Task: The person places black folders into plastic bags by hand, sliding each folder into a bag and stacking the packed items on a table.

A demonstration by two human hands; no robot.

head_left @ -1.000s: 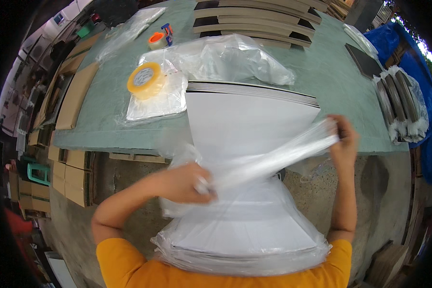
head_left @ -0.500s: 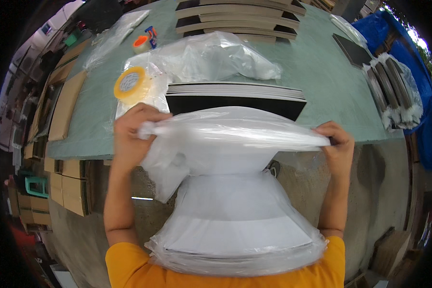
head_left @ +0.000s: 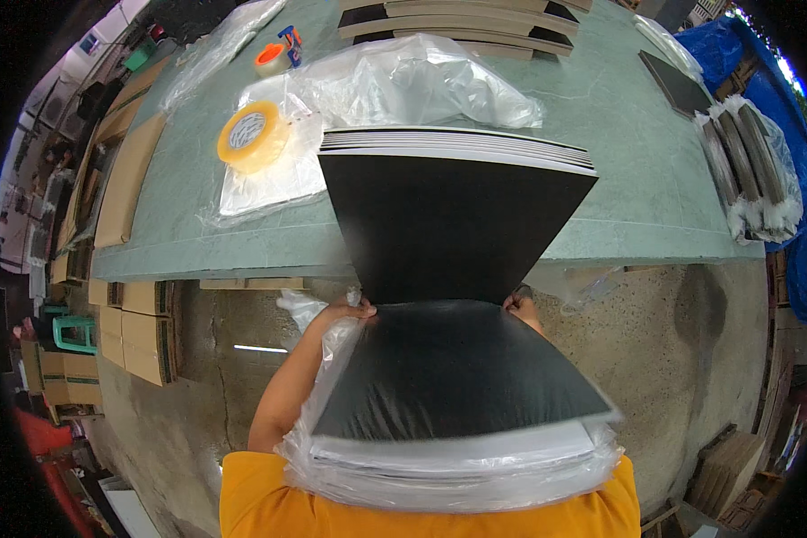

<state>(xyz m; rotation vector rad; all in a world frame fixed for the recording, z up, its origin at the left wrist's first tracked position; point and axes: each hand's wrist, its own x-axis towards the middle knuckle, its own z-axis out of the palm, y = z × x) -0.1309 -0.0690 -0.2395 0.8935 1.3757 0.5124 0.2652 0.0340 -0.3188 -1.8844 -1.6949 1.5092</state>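
A stack of thin white-edged boards with a black front [head_left: 457,206] rises over the table's near edge. Below it, a black panel under a shiny film [head_left: 457,368] slopes toward my chest, above white sheets [head_left: 475,457] wrapped in clear plastic [head_left: 403,493]. My left hand [head_left: 354,309] is closed on the plastic bag's gathered edge, at the left end of the fold between the two black faces. At the fold's right end, my right hand [head_left: 523,309] is bent with its fingers curled; the stack hides part of it, and what it grips is unclear.
On the green table [head_left: 637,206] lie a yellow tape roll [head_left: 249,134], an orange-and-clear tape roll [head_left: 272,60] with a blue cutter [head_left: 290,43], and crumpled clear bags [head_left: 421,81]. Board stacks [head_left: 457,27] stand behind; wrapped boards [head_left: 744,170] lie at right, cartons [head_left: 134,336] at left.
Both hands have dropped toward me and come closer together, bringing the stretched plastic down from the table edge. More of the stack's black front shows, and black has replaced white on the lower panel.
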